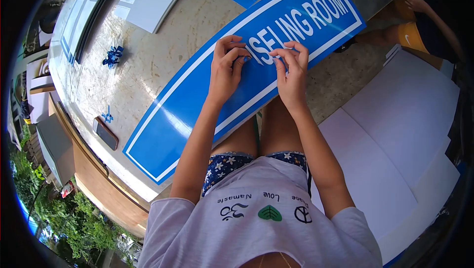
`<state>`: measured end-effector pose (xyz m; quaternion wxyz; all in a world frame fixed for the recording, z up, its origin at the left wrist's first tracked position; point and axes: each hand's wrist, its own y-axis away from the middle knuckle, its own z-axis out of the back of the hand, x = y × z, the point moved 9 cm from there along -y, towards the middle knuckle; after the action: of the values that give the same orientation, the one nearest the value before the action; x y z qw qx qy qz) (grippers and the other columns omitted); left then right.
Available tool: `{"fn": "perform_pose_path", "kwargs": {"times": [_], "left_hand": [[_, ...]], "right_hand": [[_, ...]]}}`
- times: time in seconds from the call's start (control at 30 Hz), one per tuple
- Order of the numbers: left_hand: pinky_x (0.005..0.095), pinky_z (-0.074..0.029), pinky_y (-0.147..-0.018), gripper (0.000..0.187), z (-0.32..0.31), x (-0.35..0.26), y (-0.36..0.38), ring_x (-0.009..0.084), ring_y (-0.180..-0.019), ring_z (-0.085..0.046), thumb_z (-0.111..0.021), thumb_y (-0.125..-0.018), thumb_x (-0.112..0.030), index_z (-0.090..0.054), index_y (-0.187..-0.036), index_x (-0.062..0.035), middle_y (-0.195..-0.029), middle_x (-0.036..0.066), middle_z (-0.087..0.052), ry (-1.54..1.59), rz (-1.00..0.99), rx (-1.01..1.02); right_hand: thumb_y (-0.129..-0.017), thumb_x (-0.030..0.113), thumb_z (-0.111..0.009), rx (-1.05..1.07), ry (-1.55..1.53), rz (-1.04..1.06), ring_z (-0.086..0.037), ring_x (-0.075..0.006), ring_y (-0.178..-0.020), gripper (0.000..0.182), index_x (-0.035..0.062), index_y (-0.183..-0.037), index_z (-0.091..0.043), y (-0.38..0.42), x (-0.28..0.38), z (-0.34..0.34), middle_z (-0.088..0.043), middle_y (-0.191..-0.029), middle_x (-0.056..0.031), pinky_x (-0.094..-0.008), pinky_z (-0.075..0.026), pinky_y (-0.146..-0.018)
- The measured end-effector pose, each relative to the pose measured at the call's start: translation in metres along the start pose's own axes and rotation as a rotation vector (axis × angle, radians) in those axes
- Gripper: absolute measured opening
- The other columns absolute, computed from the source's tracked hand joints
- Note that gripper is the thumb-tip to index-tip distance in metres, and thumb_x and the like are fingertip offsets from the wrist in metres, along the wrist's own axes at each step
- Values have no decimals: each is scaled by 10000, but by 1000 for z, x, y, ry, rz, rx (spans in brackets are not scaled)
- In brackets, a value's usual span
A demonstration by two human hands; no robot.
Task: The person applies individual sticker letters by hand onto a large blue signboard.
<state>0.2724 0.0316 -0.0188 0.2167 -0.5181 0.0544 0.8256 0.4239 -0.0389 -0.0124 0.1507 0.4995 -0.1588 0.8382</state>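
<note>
A long blue sign panel (185, 87) with a white border line lies slantwise in front of me, its upper edge curved. White letters reading "ISELING ROOM" (308, 15) show on its right part; the stretch to their left is plain blue. My left hand (228, 68) is over the panel beside the first letters, thumb and fingers pinched on a small blue scrap (246, 59). Close to its right, my right hand (293, 73) hovers at the lettering with thumb and forefinger drawn together. Whatever is between those fingertips is too small to make out.
Crumpled blue scraps (113, 56) and a thin blue strip (107, 115) lie on the worn table (143, 78), near a phone (105, 133). Other white and blue panels (153, 1) rest farther back. Large white sheets (380, 154) are at right. Another person's hand (414, 1) shows upper right.
</note>
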Motion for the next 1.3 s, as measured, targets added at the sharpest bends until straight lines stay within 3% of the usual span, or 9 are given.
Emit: {"fn": "perform_pose_path", "kwargs": {"times": [0.03, 0.1, 0.23, 0.83, 1.07, 1.17, 1.3], "left_hand": [[357, -525, -860, 145, 0, 1, 1, 236, -1056, -604, -609, -781, 103, -650, -850, -17, -1196, 112, -526, 2, 8, -2], [356, -532, -848, 145, 0, 1, 0, 232, -1052, -606, -607, -783, 105, -654, -851, -15, -1194, 117, -525, 8, -2, -2], [351, -538, -833, 146, 0, 5, 1, 231, -1045, -609, -611, -778, 106, -662, -845, -15, -1194, 119, -523, 36, 1, -15], [350, -531, -832, 147, 3, 4, 0, 237, -1013, -615, -635, -746, 104, -666, -835, -10, -1190, 118, -528, 75, 4, -30], [347, -532, -822, 149, 3, 4, 1, 236, -1008, -615, -627, -755, 105, -661, -847, -8, -1174, 115, -539, 62, 0, -36], [345, -544, -800, 142, 2, 2, 0, 234, -989, -619, -614, -763, 117, -650, -850, 11, -1171, 122, -529, 53, -17, -35], [343, -556, -780, 136, 3, 0, 0, 232, -966, -623, -600, -774, 130, -638, -853, 27, -1170, 127, -518, 46, -41, -44]], "right_hand": [[-860, -36, -593, 7, 2, -3, -561, -235, -955, 80, -7, -916, -642, 2, -4, 1, -451, -1158, -128, -337, -512, -768], [-838, -58, -597, 40, 148, 189, -560, -237, -968, 135, 2, -939, -663, 8, 6, -1, -449, -1162, -134, -339, -518, -792], [-804, -73, -625, 88, 95, 180, -552, -264, -999, 187, 3, -968, -673, 21, 7, -12, -449, -1174, -153, -364, -507, -879], [-772, 8, -722, -86, 233, 84, -487, -251, -935, 115, -2, -833, -625, 20, 4, -24, -477, -1078, -115, -362, -427, -836], [-803, 2, -691, -34, 235, 88, -506, -247, -940, 81, -8, -850, -627, 18, 7, -21, -480, -1077, -107, -355, -437, -838], [-845, 27, -656, -56, 88, 2, -554, -212, -941, 45, 11, -887, -657, 17, -1, -7, -471, -1127, -97, -344, -461, -849], [-810, 2, -684, -31, 162, 73, -556, -205, -942, 87, 16, -894, -665, 17, 0, -3, -463, -1149, -102, -348, -478, -843]]}}
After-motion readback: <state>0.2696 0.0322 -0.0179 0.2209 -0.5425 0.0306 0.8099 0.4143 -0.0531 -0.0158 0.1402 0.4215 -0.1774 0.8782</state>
